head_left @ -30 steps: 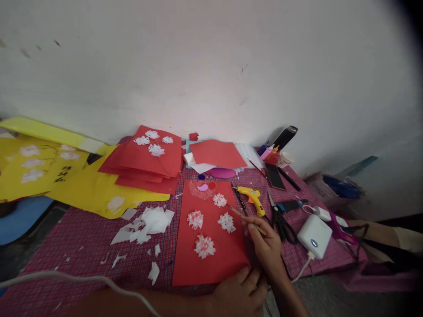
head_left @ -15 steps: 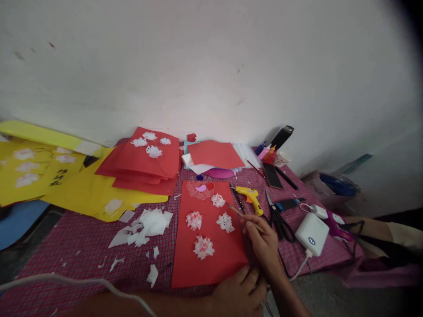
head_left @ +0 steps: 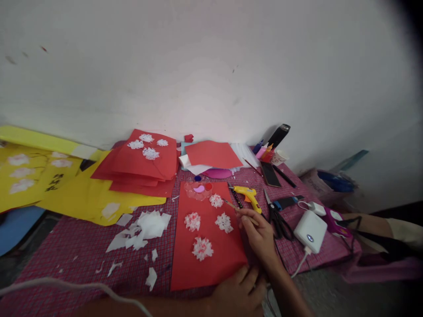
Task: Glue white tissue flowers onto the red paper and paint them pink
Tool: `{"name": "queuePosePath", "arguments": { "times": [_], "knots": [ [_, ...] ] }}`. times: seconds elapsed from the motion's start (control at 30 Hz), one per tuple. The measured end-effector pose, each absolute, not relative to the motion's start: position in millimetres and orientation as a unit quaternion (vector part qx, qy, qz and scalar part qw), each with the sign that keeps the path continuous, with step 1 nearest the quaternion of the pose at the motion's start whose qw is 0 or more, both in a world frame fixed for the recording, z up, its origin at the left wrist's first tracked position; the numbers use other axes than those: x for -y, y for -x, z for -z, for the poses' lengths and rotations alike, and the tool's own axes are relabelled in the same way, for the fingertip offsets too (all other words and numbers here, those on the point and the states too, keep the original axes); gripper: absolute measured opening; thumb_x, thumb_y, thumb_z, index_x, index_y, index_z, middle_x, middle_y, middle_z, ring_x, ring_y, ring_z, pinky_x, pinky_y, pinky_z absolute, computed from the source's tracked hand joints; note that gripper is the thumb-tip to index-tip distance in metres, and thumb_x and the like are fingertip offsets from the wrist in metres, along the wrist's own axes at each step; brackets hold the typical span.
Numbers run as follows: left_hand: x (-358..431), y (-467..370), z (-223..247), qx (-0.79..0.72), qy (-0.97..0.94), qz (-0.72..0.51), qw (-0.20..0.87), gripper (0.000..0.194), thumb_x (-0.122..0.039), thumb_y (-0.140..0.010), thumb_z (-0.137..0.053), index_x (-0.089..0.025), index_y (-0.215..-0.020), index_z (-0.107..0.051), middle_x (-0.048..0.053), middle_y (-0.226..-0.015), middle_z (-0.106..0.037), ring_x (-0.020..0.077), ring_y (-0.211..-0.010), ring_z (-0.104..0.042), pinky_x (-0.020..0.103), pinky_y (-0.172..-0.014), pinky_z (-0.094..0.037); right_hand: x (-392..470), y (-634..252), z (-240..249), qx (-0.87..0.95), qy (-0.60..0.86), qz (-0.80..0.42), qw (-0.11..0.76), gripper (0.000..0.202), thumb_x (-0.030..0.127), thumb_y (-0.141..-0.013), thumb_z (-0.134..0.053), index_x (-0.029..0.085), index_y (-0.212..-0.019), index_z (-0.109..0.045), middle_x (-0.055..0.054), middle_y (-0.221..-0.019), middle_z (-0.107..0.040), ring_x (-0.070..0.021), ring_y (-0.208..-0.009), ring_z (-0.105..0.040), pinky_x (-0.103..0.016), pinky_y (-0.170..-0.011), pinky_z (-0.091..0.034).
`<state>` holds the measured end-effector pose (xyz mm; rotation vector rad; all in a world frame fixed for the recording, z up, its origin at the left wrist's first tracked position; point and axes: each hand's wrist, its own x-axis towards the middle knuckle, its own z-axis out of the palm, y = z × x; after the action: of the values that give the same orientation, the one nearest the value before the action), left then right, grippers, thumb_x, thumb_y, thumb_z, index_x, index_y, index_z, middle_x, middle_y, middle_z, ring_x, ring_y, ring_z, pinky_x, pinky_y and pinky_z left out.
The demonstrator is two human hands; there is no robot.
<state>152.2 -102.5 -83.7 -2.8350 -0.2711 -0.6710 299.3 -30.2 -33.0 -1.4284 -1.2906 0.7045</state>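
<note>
A thin paintbrush (head_left: 233, 205) is pinched in my right hand (head_left: 258, 233), its tip beside the upper white paper flower (head_left: 216, 200). My left hand (head_left: 238, 288) lies with fingers spread at the lower right corner of a red sheet (head_left: 211, 275). Several crumpled paper flowers sit on that sheet. Red tints show on the left flower (head_left: 192, 221) and the bottom one (head_left: 202, 248); the right flower (head_left: 224, 223) looks mostly white. A clear palette (head_left: 199, 189) with blue, red and pink paint overlaps the sheet's top edge.
Right of the sheet lie a yellow glue gun (head_left: 246, 192), black scissors (head_left: 280, 224) and a white power bank (head_left: 310, 231). White paper scraps (head_left: 150, 224) are on the left, behind them red sheets (head_left: 145, 167) and yellow sheets (head_left: 86, 193). Paint bottles (head_left: 264, 152) stand behind.
The camera view has shifted slightly. My right hand and the brush have moved a little up toward the upper flower. My left hand stays at the sheet's corner.
</note>
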Motion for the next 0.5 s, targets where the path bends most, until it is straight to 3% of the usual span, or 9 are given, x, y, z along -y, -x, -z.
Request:
{"name": "queuePosePath", "arguments": {
  "times": [0.23, 0.5],
  "knots": [
    [102.4, -154.1, 87.4, 0.097, 0.955, 0.254, 0.114, 0.039, -0.038, -0.105, -0.045, -0.018, -0.128, -0.069, 0.010, -0.144, -0.060, 0.0295, -0.125, -0.061, 0.043, -0.103, -0.041, 20.2, -291.3, 27.9, 0.560, 0.596, -0.277, 0.504, 0.020, 0.033, -0.094, -0.059, 0.022, -0.102, -0.074, -0.004, -0.092, -0.075, -0.0201, -0.079, -0.068, -0.029, -0.072, -0.054],
    [103.2, -152.3, 84.1, 0.100, 0.965, 0.217, 0.106, 0.045, -0.040, -0.104, -0.047, -0.014, -0.136, -0.063, 0.014, -0.150, -0.054, 0.0313, -0.130, -0.057, 0.043, -0.106, -0.039, 25.0, -292.0, 27.7, 0.554, 0.600, -0.266, 0.512, 0.021, 0.034, -0.094, -0.061, 0.022, -0.105, -0.074, -0.004, -0.091, -0.075, -0.0196, -0.076, -0.067, -0.029, -0.071, -0.054]
  ]
}}
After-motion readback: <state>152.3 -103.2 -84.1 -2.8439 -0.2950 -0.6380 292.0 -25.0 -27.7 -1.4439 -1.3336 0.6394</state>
